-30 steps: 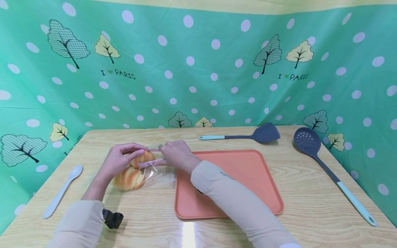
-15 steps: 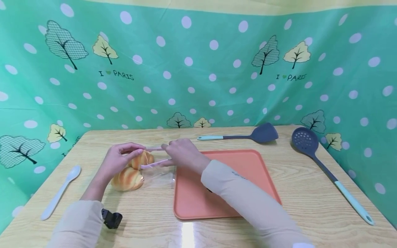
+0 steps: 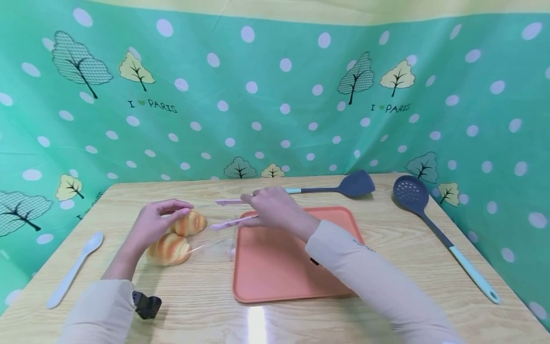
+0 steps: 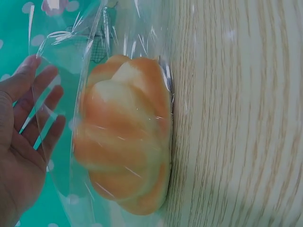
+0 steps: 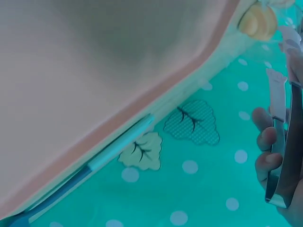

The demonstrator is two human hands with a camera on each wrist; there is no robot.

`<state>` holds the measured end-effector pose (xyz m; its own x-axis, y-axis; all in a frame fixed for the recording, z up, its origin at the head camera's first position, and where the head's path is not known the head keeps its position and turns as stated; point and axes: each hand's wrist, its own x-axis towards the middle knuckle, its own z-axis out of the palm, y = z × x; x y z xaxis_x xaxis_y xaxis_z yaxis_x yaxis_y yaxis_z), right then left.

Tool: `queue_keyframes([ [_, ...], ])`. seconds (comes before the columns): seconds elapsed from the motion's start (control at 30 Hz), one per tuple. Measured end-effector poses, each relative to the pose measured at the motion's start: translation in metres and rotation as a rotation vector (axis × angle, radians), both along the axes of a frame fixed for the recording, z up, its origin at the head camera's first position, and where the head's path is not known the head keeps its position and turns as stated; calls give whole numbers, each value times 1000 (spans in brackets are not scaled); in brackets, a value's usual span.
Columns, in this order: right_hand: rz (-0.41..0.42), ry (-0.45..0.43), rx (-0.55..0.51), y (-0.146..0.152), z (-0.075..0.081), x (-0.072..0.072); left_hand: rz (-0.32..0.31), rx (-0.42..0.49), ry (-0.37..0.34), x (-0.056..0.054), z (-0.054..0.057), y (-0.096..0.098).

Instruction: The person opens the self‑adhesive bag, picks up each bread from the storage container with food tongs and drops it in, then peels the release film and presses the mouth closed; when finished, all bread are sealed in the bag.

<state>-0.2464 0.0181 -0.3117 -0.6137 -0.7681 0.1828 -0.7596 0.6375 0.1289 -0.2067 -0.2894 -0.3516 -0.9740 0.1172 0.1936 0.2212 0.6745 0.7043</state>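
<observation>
Two bread rolls, left of the tray in the head view, one nearer, one farther back, inside a clear plastic bag whose loose end reaches about to the tray's left edge. Rolls are plump and ridged, cream with orange-brown bands. Left hand, left of the tray, is at the farther roll, thumb and forefinger together at the bag's edge. Right hand, over the tray's far left part, grips lilac-tipped tongs; tong arms spread wide, tips past the tray's left edge, pointing at the rolls but apart from them. Turner behind the tray, skimmer to its right, pale spoon well to its left, beyond the rolls.

Left wrist view: bread fills the middle, rounded overlapping lobes, pale tops, browned sides, film over it with bright glare streaks. Thumb and forefinger tips pinch the film; remaining fingers loosely spread.

Right wrist view: fingers curled round the tongs' silver arms, scalloped tips apart in a V. Turner's light blue handle runs alongside the tray's rim; bread shows small near the tray's corner.
</observation>
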Motion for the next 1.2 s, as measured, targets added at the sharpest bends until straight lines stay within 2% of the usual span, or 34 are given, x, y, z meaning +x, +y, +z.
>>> queue_keyframes([
  [0.23,-42,-20,-45,27,4,3,3,-6,-4,0,-1,2],
  [0.6,-127,0,-213,65,4,9,4,-43,48,-3,-4,2],
  [0.87,-187,1,-278,97,11,18,12,-39,72,-3,-5,1],
  [1.03,-262,-32,-305,116,13,22,18,-46,70,-2,-3,1],
  [1.2,-375,-86,-318,134,13,28,22,-38,69,0,-1,0],
])
